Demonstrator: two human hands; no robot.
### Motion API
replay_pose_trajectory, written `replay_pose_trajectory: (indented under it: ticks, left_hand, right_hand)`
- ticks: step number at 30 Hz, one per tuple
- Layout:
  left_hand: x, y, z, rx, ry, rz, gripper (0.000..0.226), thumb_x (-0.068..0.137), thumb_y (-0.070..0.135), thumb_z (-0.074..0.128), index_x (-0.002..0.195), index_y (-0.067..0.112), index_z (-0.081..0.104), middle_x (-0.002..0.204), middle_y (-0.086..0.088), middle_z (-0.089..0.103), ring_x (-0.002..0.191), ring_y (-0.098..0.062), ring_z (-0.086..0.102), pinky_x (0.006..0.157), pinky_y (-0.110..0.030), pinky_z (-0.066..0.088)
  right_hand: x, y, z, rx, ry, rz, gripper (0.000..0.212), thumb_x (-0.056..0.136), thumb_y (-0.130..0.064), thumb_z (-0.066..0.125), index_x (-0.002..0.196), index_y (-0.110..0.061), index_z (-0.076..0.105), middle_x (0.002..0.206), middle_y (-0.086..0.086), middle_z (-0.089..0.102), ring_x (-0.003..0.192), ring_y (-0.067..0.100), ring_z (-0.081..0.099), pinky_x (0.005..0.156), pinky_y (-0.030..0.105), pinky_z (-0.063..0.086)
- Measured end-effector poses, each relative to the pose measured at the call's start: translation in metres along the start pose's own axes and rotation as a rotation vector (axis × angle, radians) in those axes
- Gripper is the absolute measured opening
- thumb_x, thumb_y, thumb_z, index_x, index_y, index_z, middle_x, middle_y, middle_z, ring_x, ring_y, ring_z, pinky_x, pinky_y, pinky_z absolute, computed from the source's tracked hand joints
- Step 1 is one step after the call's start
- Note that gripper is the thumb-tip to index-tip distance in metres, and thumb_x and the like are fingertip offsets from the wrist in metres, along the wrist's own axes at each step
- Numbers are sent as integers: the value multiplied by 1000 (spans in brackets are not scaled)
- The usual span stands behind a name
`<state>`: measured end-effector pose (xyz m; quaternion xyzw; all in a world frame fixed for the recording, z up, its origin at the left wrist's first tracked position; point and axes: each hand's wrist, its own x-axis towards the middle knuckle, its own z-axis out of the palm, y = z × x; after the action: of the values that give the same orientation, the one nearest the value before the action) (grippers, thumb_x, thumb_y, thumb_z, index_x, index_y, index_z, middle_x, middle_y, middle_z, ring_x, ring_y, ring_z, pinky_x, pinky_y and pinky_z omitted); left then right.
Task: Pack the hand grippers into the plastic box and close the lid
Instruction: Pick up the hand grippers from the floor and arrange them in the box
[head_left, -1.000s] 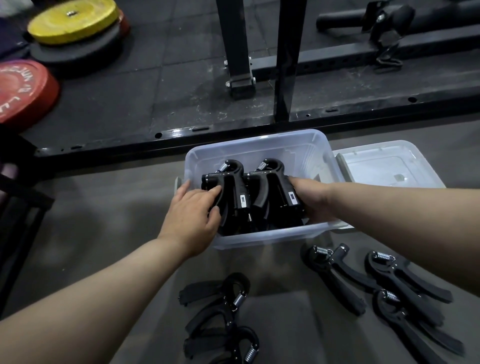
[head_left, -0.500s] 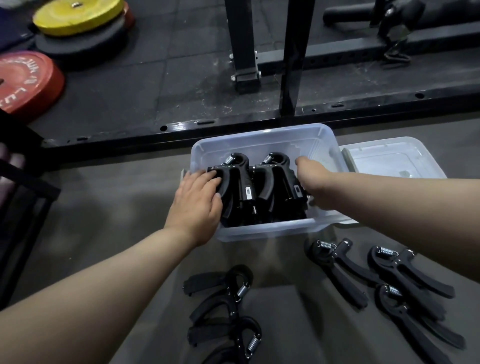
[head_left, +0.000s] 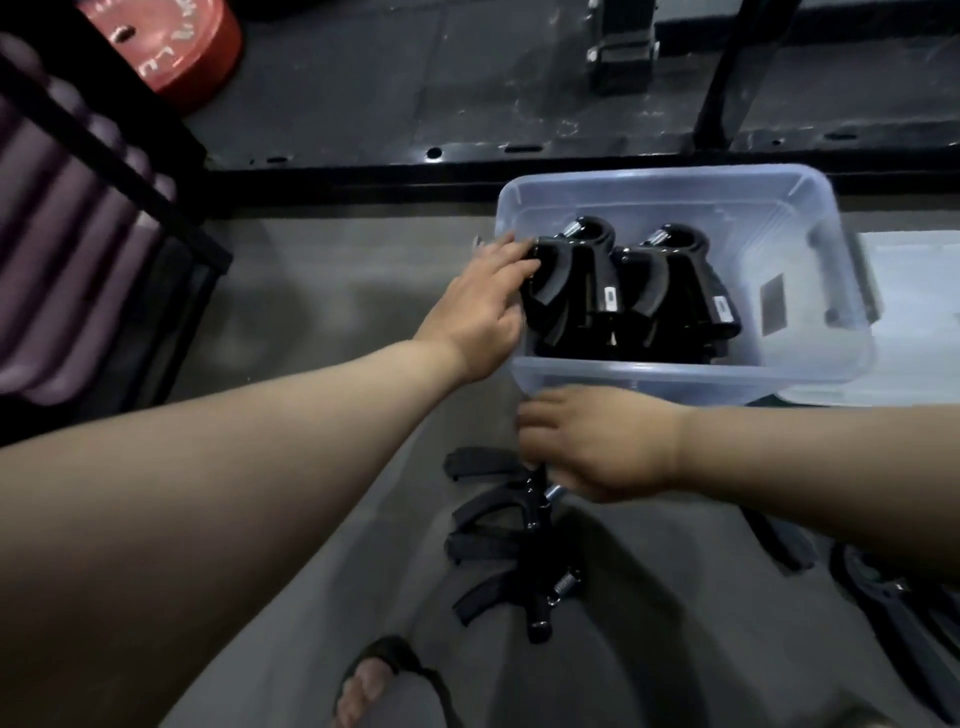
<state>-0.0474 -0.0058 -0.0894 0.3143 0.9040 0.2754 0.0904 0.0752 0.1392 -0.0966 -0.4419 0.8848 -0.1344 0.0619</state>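
A clear plastic box (head_left: 675, 387) stands on the floor with several black hand grippers (head_left: 623, 291) upright in its left half. My left hand (head_left: 483, 306) reaches over the box's left wall, its fingers lying fairly straight against the leftmost packed gripper. In front of the box, my right hand (head_left: 597, 447) curls down over the head of a loose hand gripper (head_left: 493, 509) on the floor, hiding its top. Another loose gripper (head_left: 509, 587) lies just below it. The clear lid (head_left: 914, 312) lies flat to the right of the box.
More black grippers (head_left: 893, 613) lie at the lower right, partly under my right forearm. A sandalled foot (head_left: 379, 686) shows at the bottom. A black rack frame (head_left: 467, 156) runs behind the box, with a red weight plate (head_left: 171, 47) at the top left.
My right hand has come out of the box and dropped onto a loose gripper on the floor in front of it. My left hand stays on the packed grippers. The view has swung left and down.
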Motion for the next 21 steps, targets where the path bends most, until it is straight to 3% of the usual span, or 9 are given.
replay_pose_trajectory:
  ticks: [3, 5, 7, 10, 13, 15, 18, 21]
  left_hand:
    - [-10, -13, -2, 95, -31, 35, 52, 99, 20, 35, 151, 13, 33, 162, 3, 17, 150, -10, 3, 122, -33, 7]
    - [-11, -15, 1, 109, -18, 46, 52, 102, 23, 32, 153, 15, 26, 163, 4, 11, 150, -8, 0, 122, -29, 4]
    - [-11, -14, 5, 94, 5, 38, 52, 102, 22, 33, 153, 15, 26, 163, 3, 11, 150, -8, 0, 122, -29, 4]
    - [-10, -16, 7, 75, 33, 35, 51, 101, 18, 34, 151, 12, 30, 163, 0, 16, 150, -11, 3, 122, -29, 5]
    - [-9, -18, 9, 64, 42, 59, 51, 100, 19, 34, 150, 10, 32, 162, -2, 18, 150, -13, 5, 122, -33, 7]
    - [-9, -20, 10, 59, 37, 62, 53, 99, 24, 30, 151, 13, 31, 162, 0, 17, 150, -11, 3, 123, -35, 8]
    - [-9, -23, 12, 55, 46, 68, 54, 99, 27, 28, 151, 15, 29, 162, 2, 17, 150, -8, 2, 123, -36, 10]
    - [-9, -24, 13, 56, 54, 72, 54, 99, 27, 29, 151, 15, 30, 162, 3, 17, 150, -7, 3, 122, -35, 10]
  right_hand:
    - [8, 7, 43, -47, -433, 308, 42, 90, -28, 51, 130, -15, 46, 129, 11, 47, 120, 32, 48, 101, 40, 39]
    - [12, 15, 59, 1, -598, 411, 66, 90, -29, 58, 148, -21, 28, 146, 11, 31, 136, 34, 33, 111, 44, 32]
    - [19, 20, 70, 54, -626, 458, 76, 89, -37, 60, 152, -23, 20, 152, 9, 24, 140, 33, 25, 114, 45, 27]
    - [33, 15, 75, 154, -552, 553, 74, 89, -40, 60, 151, -21, 23, 151, 15, 23, 139, 36, 24, 114, 44, 29]
    - [47, 6, 78, 28, -514, 322, 61, 98, -33, 44, 153, -35, 17, 162, 9, 0, 146, 35, 10, 119, 45, 12]
    - [55, 4, 79, 5, -594, 200, 52, 101, -30, 38, 151, -37, 24, 163, 2, -8, 146, 33, 13, 117, 47, 16]
    - [62, 1, 76, -91, -670, 237, 38, 100, -25, 38, 138, -27, 44, 156, 21, 12, 134, 43, 32, 106, 47, 34]
    - [63, 0, 72, -190, -718, 256, 33, 99, -22, 41, 130, -16, 52, 137, 18, 44, 120, 39, 50, 95, 41, 45]
